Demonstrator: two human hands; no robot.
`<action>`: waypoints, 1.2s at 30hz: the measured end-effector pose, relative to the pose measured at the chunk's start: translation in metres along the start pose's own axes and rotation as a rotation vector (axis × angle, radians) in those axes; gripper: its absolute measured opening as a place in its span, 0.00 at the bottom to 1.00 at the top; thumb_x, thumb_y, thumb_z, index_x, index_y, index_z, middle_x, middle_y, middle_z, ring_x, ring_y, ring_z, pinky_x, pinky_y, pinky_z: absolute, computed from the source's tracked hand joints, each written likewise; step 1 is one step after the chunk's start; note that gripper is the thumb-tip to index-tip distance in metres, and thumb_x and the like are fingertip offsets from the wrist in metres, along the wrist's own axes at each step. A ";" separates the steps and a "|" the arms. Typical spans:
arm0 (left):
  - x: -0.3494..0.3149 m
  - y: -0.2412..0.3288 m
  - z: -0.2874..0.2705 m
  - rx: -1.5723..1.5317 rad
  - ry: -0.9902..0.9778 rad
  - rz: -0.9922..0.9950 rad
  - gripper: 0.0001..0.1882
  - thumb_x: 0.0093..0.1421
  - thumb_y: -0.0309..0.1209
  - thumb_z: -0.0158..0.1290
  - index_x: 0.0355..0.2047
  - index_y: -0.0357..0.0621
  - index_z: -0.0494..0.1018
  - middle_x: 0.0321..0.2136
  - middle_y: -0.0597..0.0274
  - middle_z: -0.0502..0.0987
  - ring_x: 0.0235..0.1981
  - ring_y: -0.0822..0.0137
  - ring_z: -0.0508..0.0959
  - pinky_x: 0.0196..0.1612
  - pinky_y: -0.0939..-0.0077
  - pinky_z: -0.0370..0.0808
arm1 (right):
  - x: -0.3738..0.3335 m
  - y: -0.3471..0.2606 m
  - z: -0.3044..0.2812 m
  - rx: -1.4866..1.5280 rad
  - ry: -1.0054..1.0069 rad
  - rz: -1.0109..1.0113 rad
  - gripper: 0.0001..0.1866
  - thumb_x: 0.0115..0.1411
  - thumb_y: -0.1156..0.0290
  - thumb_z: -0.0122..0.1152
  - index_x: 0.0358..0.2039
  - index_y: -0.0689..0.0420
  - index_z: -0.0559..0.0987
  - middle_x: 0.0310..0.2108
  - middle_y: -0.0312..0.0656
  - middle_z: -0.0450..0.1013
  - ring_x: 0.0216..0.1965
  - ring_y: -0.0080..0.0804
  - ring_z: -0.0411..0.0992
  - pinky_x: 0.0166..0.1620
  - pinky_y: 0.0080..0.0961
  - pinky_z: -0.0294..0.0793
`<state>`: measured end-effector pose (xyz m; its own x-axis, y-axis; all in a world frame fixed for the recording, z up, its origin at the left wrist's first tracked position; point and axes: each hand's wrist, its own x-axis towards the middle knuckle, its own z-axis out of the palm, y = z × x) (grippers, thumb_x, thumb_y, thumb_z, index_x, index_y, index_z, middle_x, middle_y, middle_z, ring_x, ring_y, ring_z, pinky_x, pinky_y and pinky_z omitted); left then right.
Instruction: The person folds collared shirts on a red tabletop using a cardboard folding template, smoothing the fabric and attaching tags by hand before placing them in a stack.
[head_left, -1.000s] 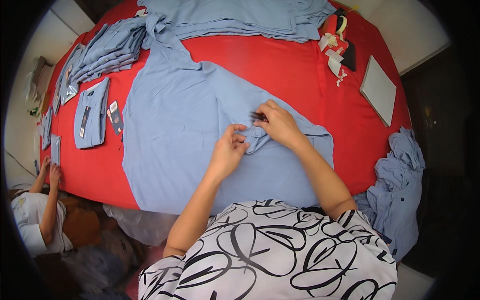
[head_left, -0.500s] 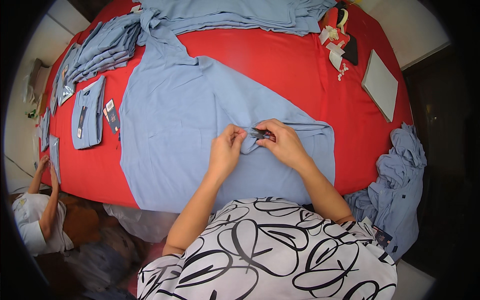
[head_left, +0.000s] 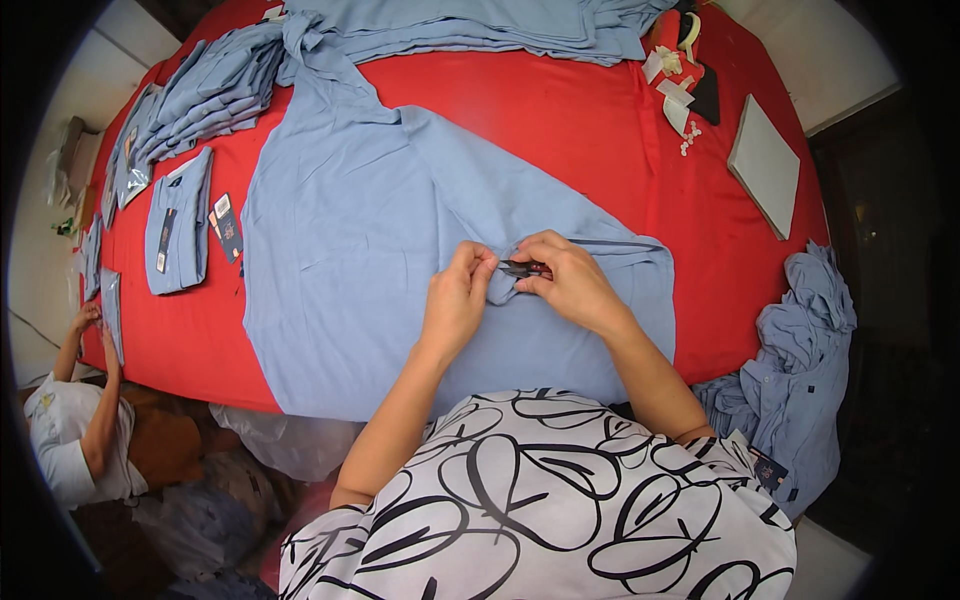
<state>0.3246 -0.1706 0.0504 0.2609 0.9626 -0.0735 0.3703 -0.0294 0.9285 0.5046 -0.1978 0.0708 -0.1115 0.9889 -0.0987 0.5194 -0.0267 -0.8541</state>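
Observation:
A light-blue garment [head_left: 340, 240] lies spread over the red-covered table in front of me. My left hand [head_left: 460, 300] pinches a bit of its fabric near the right part of the garment. Close beside it, my right hand [head_left: 570, 282] is closed round small dark thread snips [head_left: 524, 268]. The blades point left, toward the pinched fabric at my left fingertips. Any thread between the blades and the fingers is too small to make out.
Folded blue garments [head_left: 205, 85] are piled at the far left, beside a folded shirt [head_left: 180, 225] and tags [head_left: 226, 228]. A white board [head_left: 764, 165], tape roll [head_left: 690, 30] and crumpled garments [head_left: 795, 370] are on the right. A co-worker's hands [head_left: 95, 325] hold a packet at left.
My hands stay together at nearly the same spot, with the snips' blades now showing more plainly beside my left fingertips. The whole view has shifted slightly.

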 end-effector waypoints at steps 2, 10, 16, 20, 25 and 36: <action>0.000 -0.001 0.000 -0.011 0.016 0.021 0.07 0.67 0.30 0.50 0.37 0.38 0.69 0.20 0.56 0.75 0.18 0.65 0.70 0.25 0.71 0.68 | 0.000 -0.005 -0.002 0.003 -0.013 0.019 0.17 0.51 0.76 0.69 0.42 0.62 0.79 0.47 0.42 0.74 0.40 0.33 0.75 0.44 0.28 0.74; 0.000 0.000 -0.002 0.011 -0.014 0.013 0.07 0.67 0.30 0.50 0.37 0.38 0.69 0.20 0.57 0.75 0.18 0.67 0.70 0.24 0.71 0.67 | 0.000 -0.001 0.000 -0.040 0.002 -0.003 0.15 0.52 0.77 0.68 0.41 0.62 0.79 0.45 0.41 0.74 0.38 0.33 0.74 0.44 0.27 0.75; 0.000 0.002 -0.004 0.000 -0.049 -0.033 0.07 0.67 0.29 0.49 0.37 0.38 0.69 0.21 0.58 0.76 0.19 0.70 0.71 0.25 0.74 0.67 | -0.002 0.002 0.001 -0.061 0.009 -0.054 0.13 0.54 0.74 0.66 0.41 0.61 0.79 0.42 0.41 0.73 0.37 0.36 0.74 0.42 0.28 0.73; -0.001 0.001 -0.006 -0.176 -0.091 -0.127 0.06 0.65 0.28 0.52 0.39 0.39 0.71 0.25 0.65 0.78 0.25 0.79 0.71 0.31 0.81 0.69 | 0.002 0.006 0.000 0.115 0.057 0.056 0.15 0.52 0.77 0.67 0.42 0.61 0.79 0.42 0.40 0.73 0.34 0.31 0.72 0.39 0.24 0.72; -0.006 0.003 -0.003 -0.190 -0.101 -0.101 0.10 0.58 0.23 0.59 0.40 0.40 0.74 0.28 0.59 0.80 0.25 0.72 0.76 0.31 0.78 0.73 | 0.010 0.001 -0.006 0.049 0.240 -0.155 0.14 0.51 0.82 0.63 0.39 0.61 0.78 0.35 0.39 0.72 0.30 0.28 0.68 0.36 0.22 0.70; -0.051 -0.017 0.022 0.421 -0.055 0.509 0.05 0.51 0.22 0.60 0.29 0.41 0.76 0.26 0.57 0.75 0.30 0.54 0.76 0.32 0.63 0.73 | -0.060 0.034 -0.008 -0.373 0.076 -0.146 0.13 0.49 0.82 0.63 0.38 0.60 0.76 0.33 0.38 0.71 0.27 0.33 0.72 0.31 0.28 0.73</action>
<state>0.3247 -0.2253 0.0299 0.5365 0.7856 0.3083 0.5026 -0.5909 0.6311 0.5355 -0.2572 0.0514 -0.1515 0.9866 0.0601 0.7758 0.1563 -0.6113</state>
